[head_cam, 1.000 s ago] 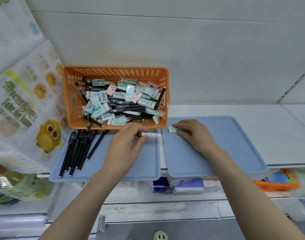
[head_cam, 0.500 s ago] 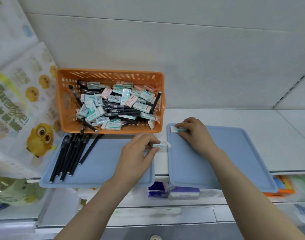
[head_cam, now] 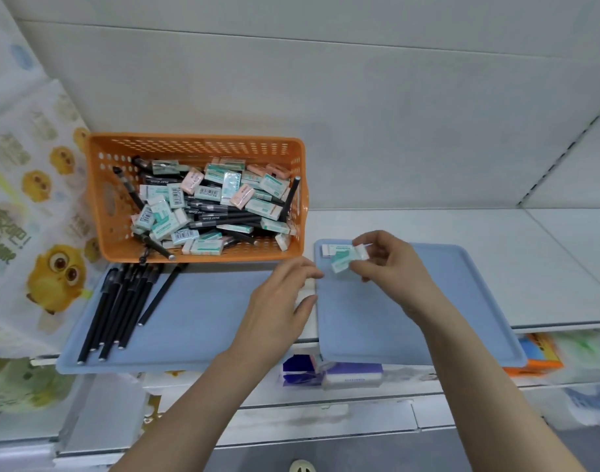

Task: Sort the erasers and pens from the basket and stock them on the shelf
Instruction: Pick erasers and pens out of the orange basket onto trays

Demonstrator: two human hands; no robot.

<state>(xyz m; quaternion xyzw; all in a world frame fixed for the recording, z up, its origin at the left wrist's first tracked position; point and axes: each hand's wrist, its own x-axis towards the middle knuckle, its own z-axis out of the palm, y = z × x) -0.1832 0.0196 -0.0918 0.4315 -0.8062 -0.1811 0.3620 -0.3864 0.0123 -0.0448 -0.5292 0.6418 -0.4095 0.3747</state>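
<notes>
Since half a second ago the teal-sleeved eraser point(head_cam: 346, 259) is out of my left hand point(head_cam: 278, 301) and in my right hand point(head_cam: 392, 269); my right thumb and fingertips pinch it, tilted, just above the far left corner of the right tray point(head_cam: 410, 335); my left hand hangs loose with fingers apart and nothing in it, over the gap between the two trays. A second eraser point(head_cam: 332, 249) lies flat in that same far left corner, just beside the held one; whether the two touch I cannot tell. On the left tray point(head_cam: 206, 318) a bundle of black pens point(head_cam: 121, 301) lies at the left end, running near to far; the orange basket point(head_cam: 196, 144) stands just beyond that tray on the white shelf point(head_cam: 496, 267), holding a jumble of loose erasers point(head_cam: 223, 185) and more pens point(head_cam: 223, 218).
</notes>
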